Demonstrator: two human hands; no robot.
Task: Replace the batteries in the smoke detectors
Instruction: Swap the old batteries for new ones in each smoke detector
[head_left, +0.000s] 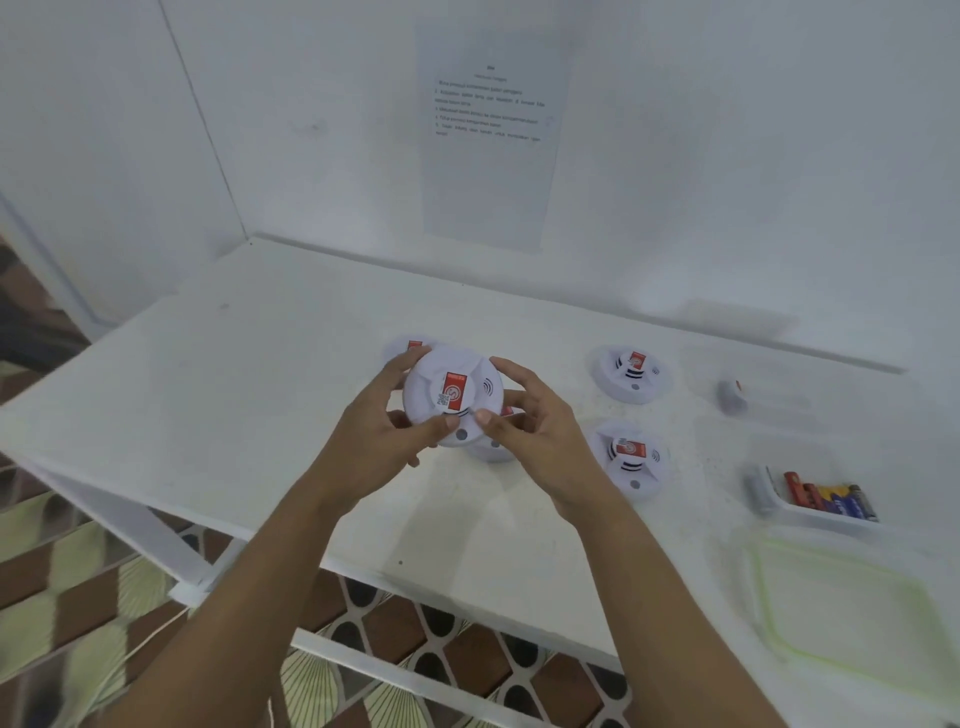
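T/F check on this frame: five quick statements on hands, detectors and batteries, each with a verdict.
1. Both hands grip one smoke detector. True: the left hand and right hand hold the smoke detector.
2. Its sticker is blue. False: the sticker is red.
3. Batteries sit in an open container at the right. True: the batteries lie in the container.
4. The lid is on that container. False: the lid lies flat on the table, nearer the person.
5. No other detector is on the table. False: a far detector and a near detector lie to the right.
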